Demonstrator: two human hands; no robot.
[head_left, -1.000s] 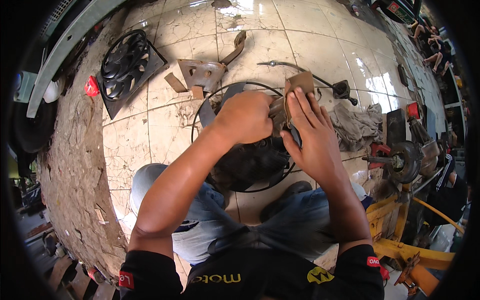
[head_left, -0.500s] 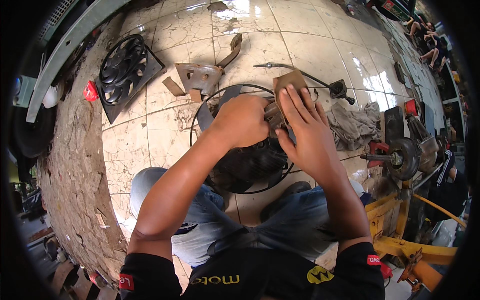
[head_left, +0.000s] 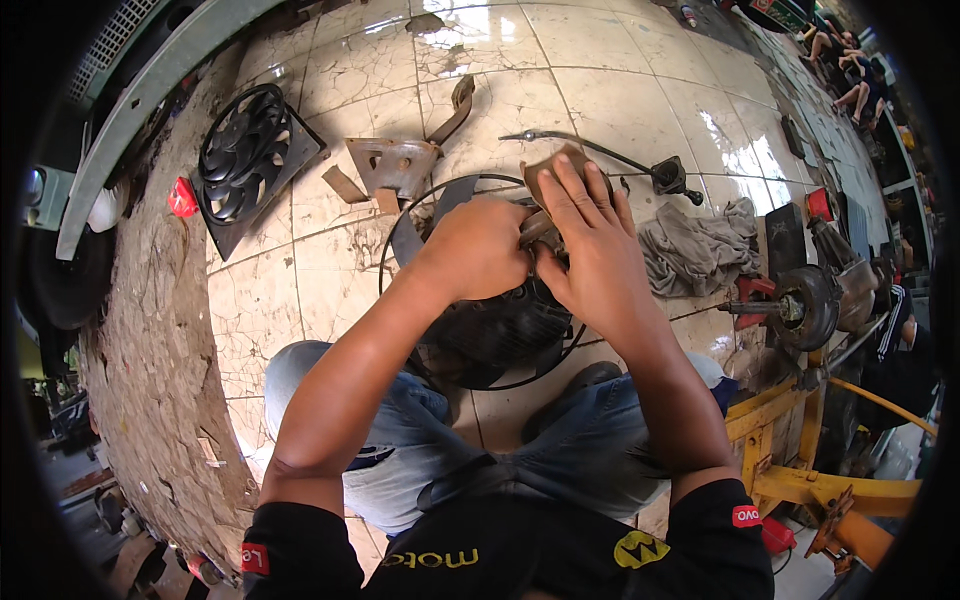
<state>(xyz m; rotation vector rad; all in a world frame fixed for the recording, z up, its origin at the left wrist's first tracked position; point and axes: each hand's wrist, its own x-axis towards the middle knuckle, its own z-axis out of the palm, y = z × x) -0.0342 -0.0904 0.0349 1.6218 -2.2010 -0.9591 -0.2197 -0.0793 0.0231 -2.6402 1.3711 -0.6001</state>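
My left hand [head_left: 472, 248] is closed round a small worn metal part [head_left: 540, 232], mostly hidden by the fingers. My right hand [head_left: 603, 245] lies over a brown sheet that looks like sandpaper [head_left: 537, 177], its fingers long and together and its thumb bent in by the metal part. The sheet curls up past the fingertips, against the part's far side. Below both hands, between my knees, a black fan assembly [head_left: 495, 335] with a thin round ring rests on the tiles; my hands and forearms cover some of it.
Beyond my left hand lie a rusty pedal bracket [head_left: 395, 165] and a square-framed black fan [head_left: 245, 160]. A cable with a black boot [head_left: 668, 175] lies ahead, with a grey rag [head_left: 700, 245] nearer. At right are a gearbox-like part [head_left: 805, 305] and a yellow metal frame [head_left: 800, 485].
My right hand has slid slightly left and nearer to me with the sheet, which now bends more. My left hand keeps its hold on the metal part, which appears turned.
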